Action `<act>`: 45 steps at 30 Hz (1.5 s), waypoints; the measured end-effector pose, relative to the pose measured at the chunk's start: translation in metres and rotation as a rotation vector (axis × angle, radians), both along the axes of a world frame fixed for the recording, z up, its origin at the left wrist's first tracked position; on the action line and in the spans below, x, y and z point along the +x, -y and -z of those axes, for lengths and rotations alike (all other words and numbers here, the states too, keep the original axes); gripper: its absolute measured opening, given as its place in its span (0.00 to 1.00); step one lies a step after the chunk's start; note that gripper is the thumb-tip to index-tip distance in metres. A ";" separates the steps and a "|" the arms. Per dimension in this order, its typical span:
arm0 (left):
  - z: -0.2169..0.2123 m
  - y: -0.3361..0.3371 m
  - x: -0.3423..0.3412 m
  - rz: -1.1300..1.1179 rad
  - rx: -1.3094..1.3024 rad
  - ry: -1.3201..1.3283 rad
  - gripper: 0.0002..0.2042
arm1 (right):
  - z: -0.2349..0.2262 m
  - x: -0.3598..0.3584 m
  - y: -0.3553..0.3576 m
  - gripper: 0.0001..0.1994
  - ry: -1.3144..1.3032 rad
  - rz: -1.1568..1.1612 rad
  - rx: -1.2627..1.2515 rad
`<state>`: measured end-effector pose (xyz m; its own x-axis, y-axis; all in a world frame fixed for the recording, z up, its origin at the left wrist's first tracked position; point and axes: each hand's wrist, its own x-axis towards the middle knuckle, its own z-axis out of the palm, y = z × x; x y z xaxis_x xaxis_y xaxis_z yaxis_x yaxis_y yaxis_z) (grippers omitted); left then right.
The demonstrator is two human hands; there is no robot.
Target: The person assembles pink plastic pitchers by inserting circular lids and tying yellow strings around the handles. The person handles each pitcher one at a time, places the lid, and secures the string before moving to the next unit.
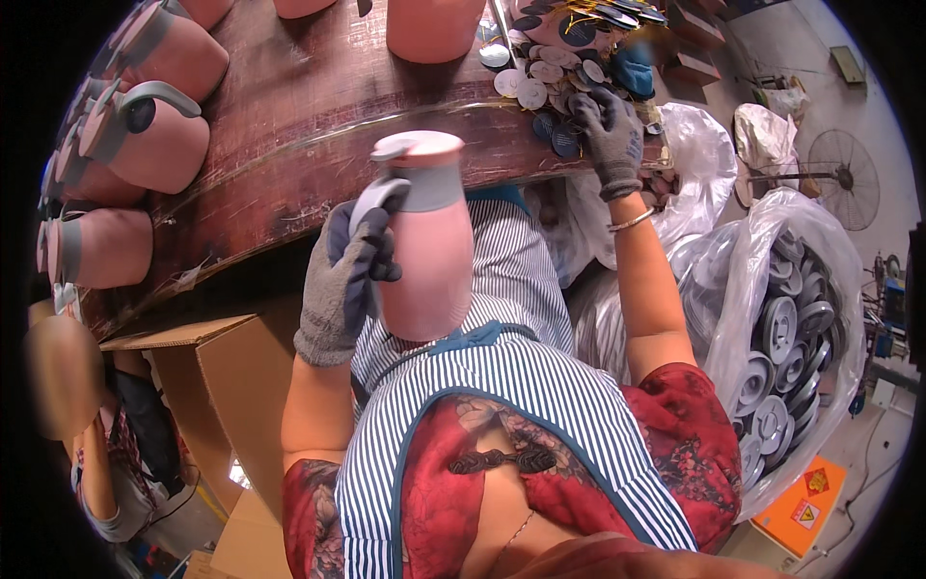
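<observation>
My gloved left hand is closed round the grey handle of a pink jug with a grey collar and a pink top. The jug stands upright in the air in front of my striped apron, near the table edge. Over the table's right corner, my gloved right hand has its fingers curled down beside a pile of round tags, some pale and some dark. Whatever is between those fingers is hidden. Dark round tags lie just left of this hand, by the edge.
Several pink jugs with grey collars line the left of the worn brown table; another pink jug stands at the far side. A clear bag of grey round lids is at my right. Cardboard boxes and another person's arm are lower left.
</observation>
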<state>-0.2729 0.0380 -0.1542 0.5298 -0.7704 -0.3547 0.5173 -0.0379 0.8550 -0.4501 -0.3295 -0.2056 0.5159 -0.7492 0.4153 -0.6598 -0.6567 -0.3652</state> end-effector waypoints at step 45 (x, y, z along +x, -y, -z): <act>0.040 0.009 0.037 0.260 -0.065 0.936 0.31 | -0.048 0.028 -0.176 0.15 0.101 -0.653 1.446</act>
<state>-0.2360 0.0295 -0.1943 0.3864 -0.9063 0.1713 -0.3907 0.0074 0.9205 -0.4216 -0.1534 -0.1580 0.9087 -0.1962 -0.3685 -0.3508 0.1197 -0.9288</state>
